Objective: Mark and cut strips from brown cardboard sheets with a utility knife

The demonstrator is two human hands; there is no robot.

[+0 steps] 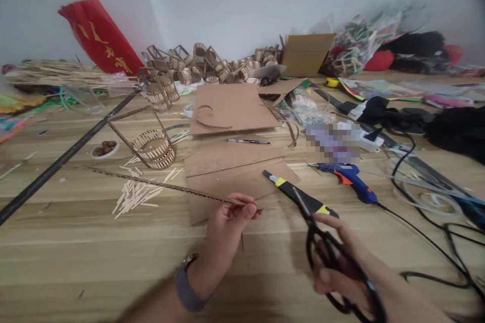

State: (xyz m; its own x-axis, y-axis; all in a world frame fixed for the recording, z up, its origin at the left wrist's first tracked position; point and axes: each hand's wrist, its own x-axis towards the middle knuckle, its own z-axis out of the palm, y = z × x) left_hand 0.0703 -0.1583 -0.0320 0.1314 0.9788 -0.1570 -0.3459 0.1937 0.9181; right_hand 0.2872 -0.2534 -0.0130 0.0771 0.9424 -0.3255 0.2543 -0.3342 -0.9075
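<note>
Between the thumb and fingers of my left hand (237, 214) is a long thin cardboard strip (166, 185), pinched near its right end and stretching away to the left. My right hand (346, 267) grips black-handled scissors (312, 232), their blades pointing up and to the left, apart from the strip. Just beyond the scissors lies a black and yellow utility knife (295, 194). Beneath and past my left hand are flat cardboard sheets (212, 171). A small basket (153, 149) of sticks and cardboard, with a tall handle, stands to the left beside loose short sticks (138, 194).
A blue hot glue gun (352, 179) lies at right, its black cable (413, 227) looping toward the edge. A pen (248, 141) rests near a cardboard sheet holding a curled strip (212, 121). Several finished baskets (220, 65) pile by the wall. A white bowl (105, 150) holds brown balls.
</note>
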